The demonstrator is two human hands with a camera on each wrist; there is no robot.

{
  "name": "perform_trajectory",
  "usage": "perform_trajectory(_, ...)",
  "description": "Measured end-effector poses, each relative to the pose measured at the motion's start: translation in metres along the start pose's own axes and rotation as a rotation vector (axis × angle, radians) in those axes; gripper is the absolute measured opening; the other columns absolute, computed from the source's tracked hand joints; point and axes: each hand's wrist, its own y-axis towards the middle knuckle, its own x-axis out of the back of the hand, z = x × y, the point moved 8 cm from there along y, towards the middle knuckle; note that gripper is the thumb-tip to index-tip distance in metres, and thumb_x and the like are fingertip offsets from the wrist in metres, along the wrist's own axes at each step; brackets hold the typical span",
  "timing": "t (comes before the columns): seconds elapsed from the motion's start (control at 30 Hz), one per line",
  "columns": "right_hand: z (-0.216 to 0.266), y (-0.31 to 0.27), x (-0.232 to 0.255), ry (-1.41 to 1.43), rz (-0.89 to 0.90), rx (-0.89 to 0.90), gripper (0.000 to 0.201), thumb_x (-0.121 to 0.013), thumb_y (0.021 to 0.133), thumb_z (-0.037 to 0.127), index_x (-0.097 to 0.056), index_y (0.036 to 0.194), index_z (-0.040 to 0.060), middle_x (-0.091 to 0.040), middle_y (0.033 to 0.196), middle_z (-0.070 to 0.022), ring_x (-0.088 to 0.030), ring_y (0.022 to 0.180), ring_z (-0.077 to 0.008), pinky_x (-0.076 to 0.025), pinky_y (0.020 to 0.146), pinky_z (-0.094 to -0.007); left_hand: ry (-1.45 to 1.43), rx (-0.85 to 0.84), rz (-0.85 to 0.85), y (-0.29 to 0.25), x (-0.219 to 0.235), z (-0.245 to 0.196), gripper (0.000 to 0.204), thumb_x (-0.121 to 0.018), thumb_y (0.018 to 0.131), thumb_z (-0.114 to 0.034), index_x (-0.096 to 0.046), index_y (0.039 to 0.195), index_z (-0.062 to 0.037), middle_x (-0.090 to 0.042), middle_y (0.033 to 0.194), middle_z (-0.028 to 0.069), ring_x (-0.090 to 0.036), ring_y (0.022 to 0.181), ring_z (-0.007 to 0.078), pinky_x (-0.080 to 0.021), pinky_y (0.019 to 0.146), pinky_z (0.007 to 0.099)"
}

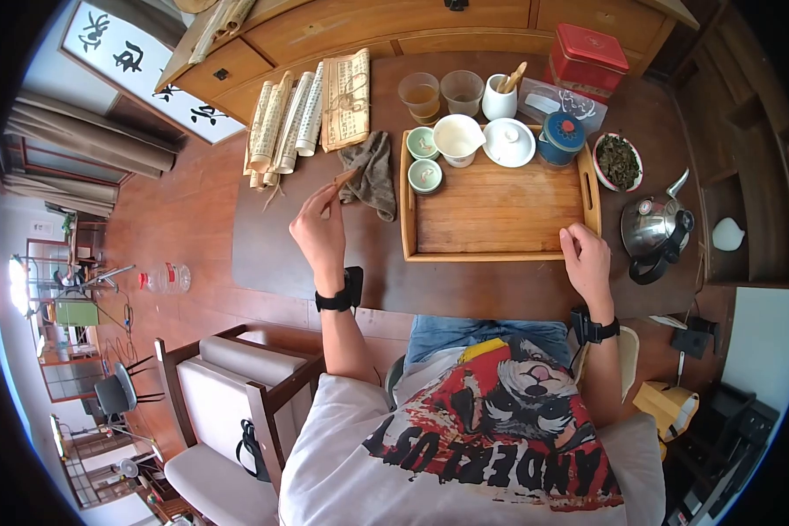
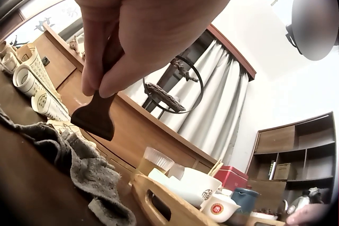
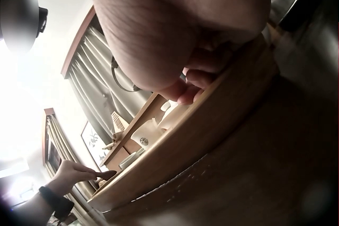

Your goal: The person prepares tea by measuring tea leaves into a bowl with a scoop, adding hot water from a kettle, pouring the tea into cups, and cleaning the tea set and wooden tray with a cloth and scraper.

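Observation:
My left hand (image 1: pixel 318 230) pinches the handle of a small dark wooden scoop-like tool (image 2: pixel 96 117), whose flat end flares wide. It is above the table beside a crumpled grey-brown cloth (image 1: pixel 373 175). My right hand (image 1: pixel 589 263) rests at the front right corner of a wooden tray (image 1: pixel 500 256), fingers loosely curled over the rim. At the tray's back stand two green cups (image 1: pixel 425 175), a white pitcher (image 1: pixel 458 145), a white lidded bowl (image 1: pixel 509 145) and a blue canister (image 1: pixel 560 140).
Right of the tray are a dish of dark leaves (image 1: pixel 618 164) and a steel kettle (image 1: pixel 653 230). Behind it stand two clear cups (image 1: pixel 420 98), a white holder (image 1: pixel 500 98) with wooden tools and a red tin (image 1: pixel 586 61). Paper scrolls (image 1: pixel 309 114) lie back left.

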Motion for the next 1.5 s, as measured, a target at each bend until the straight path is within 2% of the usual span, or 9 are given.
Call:
perform_trajectory(0.23, 0.001, -0.001, 0.001, 0.003, -0.013, -0.002, 0.029, -0.069, 0.108, 0.019, -0.060, 0.088, 0.0006, -0.061, 0.077, -0.0171, -0.062, 0.067, -0.0371, -0.048, 0.062, -0.0449, 0.109, -0.070, 0.028, 0.017, -0.019, 0.002, 0.015, -0.077, 0.095, -0.001, -0.083, 0.108, 0.0021, -0.083, 0.109, 0.0177, -0.082, 0.095, 0.0331, -0.065, 0.087, 0.0385)
perform_trajectory(0.3, 0.001, -0.001, 0.001, 0.018, -0.009, -0.010, 0.029, -0.069, 0.108, 0.019, -0.060, 0.088, 0.0004, -0.061, 0.077, -0.0170, -0.061, 0.066, -0.0368, -0.048, 0.062, -0.0449, 0.223, -0.154, 0.171, 0.010, -0.027, -0.008, 0.013, -0.077, 0.096, -0.002, -0.082, 0.107, 0.0025, -0.082, 0.104, 0.0196, -0.081, 0.091, 0.0349, -0.064, 0.083, 0.0404)
perform_trajectory(0.37, 0.003, -0.001, 0.002, 0.025, -0.015, -0.012, 0.028, -0.069, 0.108, 0.019, -0.061, 0.088, 0.0004, -0.061, 0.077, -0.0169, -0.061, 0.066, -0.0366, -0.048, 0.062, -0.0449, 0.158, -0.143, 0.172, 0.001, -0.019, -0.015, 0.013, -0.077, 0.096, -0.002, -0.082, 0.107, 0.0022, -0.080, 0.102, 0.0202, -0.080, 0.088, 0.0348, -0.063, 0.082, 0.0401)
perform_trajectory(0.47, 0.002, -0.001, 0.002, 0.028, -0.009, -0.008, 0.028, -0.069, 0.108, 0.018, -0.061, 0.089, 0.0004, -0.061, 0.077, -0.0165, -0.061, 0.066, -0.0363, -0.048, 0.062, -0.0448, 0.078, -0.051, 0.170, -0.011, 0.002, -0.025, 0.010, -0.078, 0.097, -0.001, -0.081, 0.106, 0.0033, -0.082, 0.097, 0.0171, -0.081, 0.084, 0.0272, -0.063, 0.081, 0.0345)
perform_trajectory(0.57, 0.003, 0.000, 0.000, 0.022, -0.005, 0.003, 0.027, -0.069, 0.108, 0.018, -0.061, 0.089, 0.0005, -0.061, 0.077, -0.0164, -0.061, 0.066, -0.0362, -0.048, 0.062, -0.0447, -0.463, 0.312, 0.005, -0.024, 0.023, -0.009, 0.016, -0.079, 0.103, -0.002, -0.077, 0.112, 0.0109, -0.082, 0.100, 0.0116, -0.079, 0.092, 0.0170, -0.064, 0.087, 0.0298)
perform_trajectory(0.8, 0.004, 0.000, 0.002, 0.017, -0.015, 0.006, 0.027, -0.070, 0.108, 0.018, -0.062, 0.089, 0.0008, -0.061, 0.077, -0.0163, -0.062, 0.067, -0.0365, -0.048, 0.062, -0.0447, -0.773, 0.496, 0.031, -0.045, 0.019, -0.019, 0.019, -0.078, 0.103, -0.001, -0.075, 0.119, 0.0092, -0.081, 0.103, 0.0144, -0.079, 0.087, 0.0181, -0.063, 0.085, 0.0288)
perform_trajectory(1.07, 0.003, -0.002, 0.002, 0.041, -0.029, 0.013, 0.025, -0.071, 0.107, 0.017, -0.062, 0.089, 0.0011, -0.062, 0.079, -0.0157, -0.062, 0.067, -0.0370, -0.048, 0.061, -0.0451, -0.560, 0.368, 0.316, -0.071, -0.026, -0.052, 0.019, -0.077, 0.103, -0.002, -0.076, 0.120, 0.0073, -0.082, 0.102, 0.0121, -0.080, 0.088, 0.0169, -0.064, 0.081, 0.0287)
perform_trajectory(1.13, 0.004, -0.002, 0.002, 0.056, -0.035, 0.031, 0.025, -0.071, 0.107, 0.017, -0.062, 0.089, 0.0009, -0.062, 0.079, -0.0155, -0.062, 0.067, -0.0369, -0.048, 0.061, -0.0449, -0.240, 0.234, 0.351, -0.072, -0.027, -0.066, 0.019, -0.077, 0.100, -0.002, -0.077, 0.118, 0.0051, -0.083, 0.096, 0.0104, -0.081, 0.086, 0.0157, -0.065, 0.082, 0.0296)
perform_trajectory(1.5, 0.003, -0.002, 0.001, 0.073, -0.032, 0.005, 0.023, -0.071, 0.106, 0.016, -0.063, 0.090, 0.0013, -0.064, 0.080, -0.0144, -0.063, 0.066, -0.0350, -0.048, 0.061, -0.0442, 0.046, -0.023, 0.305, -0.073, -0.035, -0.081, 0.019, -0.075, 0.098, -0.001, -0.078, 0.117, 0.0027, -0.083, 0.091, 0.0133, -0.081, 0.078, 0.0192, -0.064, 0.076, 0.0322)
